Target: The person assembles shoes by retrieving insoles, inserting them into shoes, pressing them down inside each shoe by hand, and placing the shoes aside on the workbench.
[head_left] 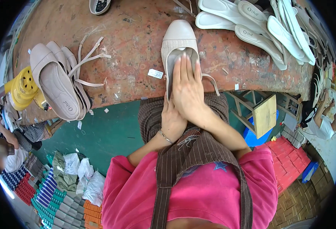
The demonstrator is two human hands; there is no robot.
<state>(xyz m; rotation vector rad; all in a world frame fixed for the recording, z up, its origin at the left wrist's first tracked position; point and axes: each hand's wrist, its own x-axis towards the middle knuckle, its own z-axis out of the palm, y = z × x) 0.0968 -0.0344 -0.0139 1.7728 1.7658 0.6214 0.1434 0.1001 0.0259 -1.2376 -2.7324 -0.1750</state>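
A beige slingback flat shoe (pixel 178 32) lies on the workbench in front of me, its toe pointing away and its thin ankle strap lying loose to the right. My right hand (pixel 189 91) reaches into the shoe, palm down, with its fingers stretched out flat over the insole. Beneath it, my left hand (pixel 172 124) holds the shoe's heel end from the left and below; its fingers are partly hidden by the shoe and my right hand. To the left, several matching beige shoes (pixel 47 61) lean together, with their straps trailing onto the bench.
The worn red-brown workbench (pixel 133 49) carries a small white label (pixel 155 73) and scraps. Cream insoles (pixel 223 13) are piled at the far right. A yellow clog (pixel 23 86) sits at the left edge. A wooden stool (pixel 264 116) stands beyond the bench edge, near a blue bin (pixel 257 137).
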